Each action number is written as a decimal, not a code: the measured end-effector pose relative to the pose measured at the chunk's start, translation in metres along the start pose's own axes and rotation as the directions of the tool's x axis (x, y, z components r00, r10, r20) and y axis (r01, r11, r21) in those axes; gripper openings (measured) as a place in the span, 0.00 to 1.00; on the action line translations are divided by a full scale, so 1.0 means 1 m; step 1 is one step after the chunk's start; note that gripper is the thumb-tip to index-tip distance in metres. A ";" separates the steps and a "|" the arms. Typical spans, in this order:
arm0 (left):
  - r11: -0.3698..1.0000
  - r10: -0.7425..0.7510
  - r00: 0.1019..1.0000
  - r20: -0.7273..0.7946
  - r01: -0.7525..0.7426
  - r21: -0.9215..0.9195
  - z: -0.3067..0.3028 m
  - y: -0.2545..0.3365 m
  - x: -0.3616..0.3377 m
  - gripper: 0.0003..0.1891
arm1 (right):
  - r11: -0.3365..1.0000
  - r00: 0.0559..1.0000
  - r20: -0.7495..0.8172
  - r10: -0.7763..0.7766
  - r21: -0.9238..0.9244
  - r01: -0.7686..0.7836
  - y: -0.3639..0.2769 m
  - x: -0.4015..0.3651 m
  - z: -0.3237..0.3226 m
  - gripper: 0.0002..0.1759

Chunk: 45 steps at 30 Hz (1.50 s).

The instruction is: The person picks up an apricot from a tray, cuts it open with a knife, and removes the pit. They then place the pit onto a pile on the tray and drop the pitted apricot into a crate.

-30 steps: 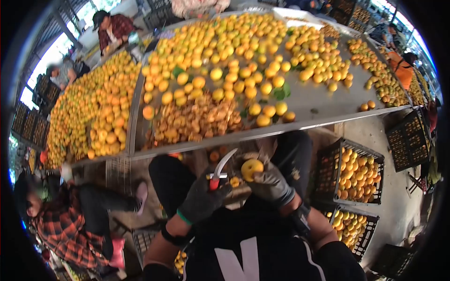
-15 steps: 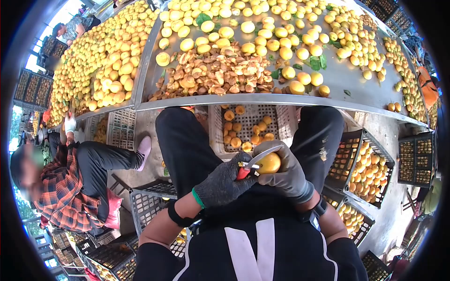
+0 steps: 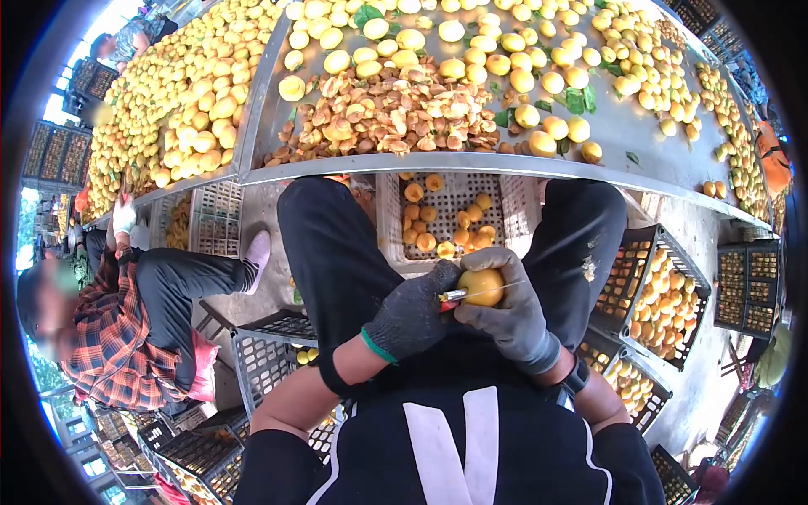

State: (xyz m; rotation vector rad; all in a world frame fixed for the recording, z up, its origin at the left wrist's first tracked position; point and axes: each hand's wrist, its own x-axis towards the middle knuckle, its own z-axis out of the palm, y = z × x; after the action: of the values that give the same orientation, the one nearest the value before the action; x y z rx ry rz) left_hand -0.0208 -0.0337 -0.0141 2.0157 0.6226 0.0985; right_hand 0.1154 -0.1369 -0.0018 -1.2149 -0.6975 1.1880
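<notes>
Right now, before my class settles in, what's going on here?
A person's gloved left hand holds a knife and the gloved right hand a yellow fruit, with the knife across it. Peel scraps are heaped on the metal table, with whole fruit beyond them. Below its edge, a pale crate holds some orange fruit.

At bottom centre, the top (image 3: 539,438) is black with white stripes; left glove (image 3: 412,316) is dark, green-edged, right glove (image 3: 518,324) grey.
</notes>
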 end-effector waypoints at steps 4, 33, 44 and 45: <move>0.982 0.173 0.984 -0.035 -0.169 0.081 0.016 -0.027 0.015 0.27 | 0.997 0.995 -0.080 0.052 -0.052 -0.057 0.011 0.005 -0.008 0.28; 0.996 -0.022 0.999 0.027 0.020 0.088 0.001 -0.004 0.016 0.30 | 0.993 0.993 0.048 0.105 0.046 -0.107 -0.022 0.016 -0.025 0.25; 0.507 -0.116 0.992 0.055 0.106 -0.855 -0.034 0.030 0.026 0.12 | 0.859 0.999 0.006 -0.042 0.511 0.034 0.019 0.033 -0.062 0.30; 0.504 -0.106 0.993 0.057 0.103 -0.857 -0.041 0.029 0.027 0.12 | 0.688 0.999 0.015 0.046 0.725 -0.043 0.009 0.030 -0.059 0.29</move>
State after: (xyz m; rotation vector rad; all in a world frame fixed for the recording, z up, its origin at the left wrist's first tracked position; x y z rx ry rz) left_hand 0.0008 0.0004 0.0265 0.9759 0.5355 0.2828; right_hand 0.1753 -0.1286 -0.0316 -0.5497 -0.1323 1.3199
